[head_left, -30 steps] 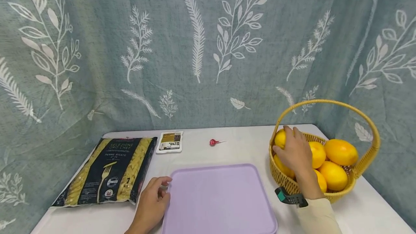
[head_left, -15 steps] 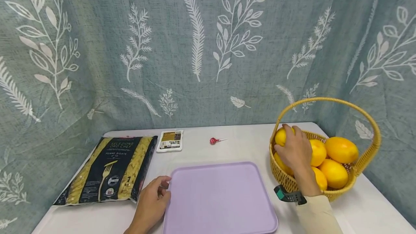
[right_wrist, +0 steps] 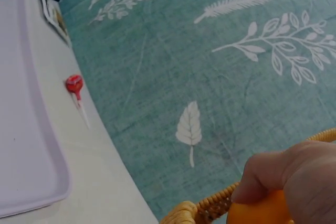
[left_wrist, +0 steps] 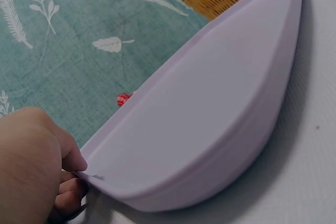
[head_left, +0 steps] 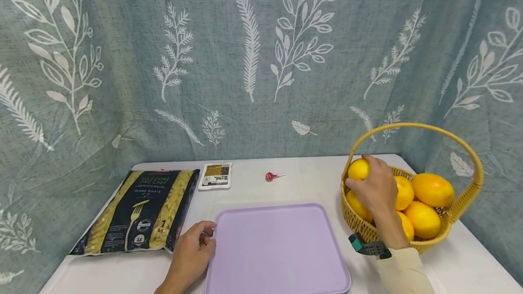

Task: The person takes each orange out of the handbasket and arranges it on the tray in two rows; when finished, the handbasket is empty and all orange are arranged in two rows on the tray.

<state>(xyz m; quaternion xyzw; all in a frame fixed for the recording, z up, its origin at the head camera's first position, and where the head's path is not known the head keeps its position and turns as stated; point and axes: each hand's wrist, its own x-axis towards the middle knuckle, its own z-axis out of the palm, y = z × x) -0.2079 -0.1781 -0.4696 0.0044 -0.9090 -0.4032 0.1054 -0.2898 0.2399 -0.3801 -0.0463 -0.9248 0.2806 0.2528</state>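
A round yellow-orange fruit (head_left: pixel 358 169) sits at the left end of the wicker basket (head_left: pixel 359 229), and my right hand (head_left: pixel 376 187) grips it under the handle. In the right wrist view the thumb presses on that fruit (right_wrist: pixel 257 209), while its far side is hidden behind the hand. Several larger yellow-orange fruits, such as an oval one (head_left: pixel 433 189), fill the basket. My left hand (head_left: pixel 192 251) is at the left edge of the lilac tray (head_left: pixel 275 248). Seen from the left wrist, its fingers pinch the tray's rim (left_wrist: pixel 102 184), one above and others below.
A black bag of penne pasta (head_left: pixel 143 210) lies at the left. Beyond the tray are a small flat packet (head_left: pixel 215 176) and a red lollipop (head_left: pixel 270 176) on the white table (head_left: pixel 249 194). A leaf-patterned curtain (head_left: pixel 229 80) hangs behind.
My right hand has shifted slightly on the round fruit, and more of the fruit shows above the basket rim. The left hand stays at the tray's edge. The head view has moved a little.
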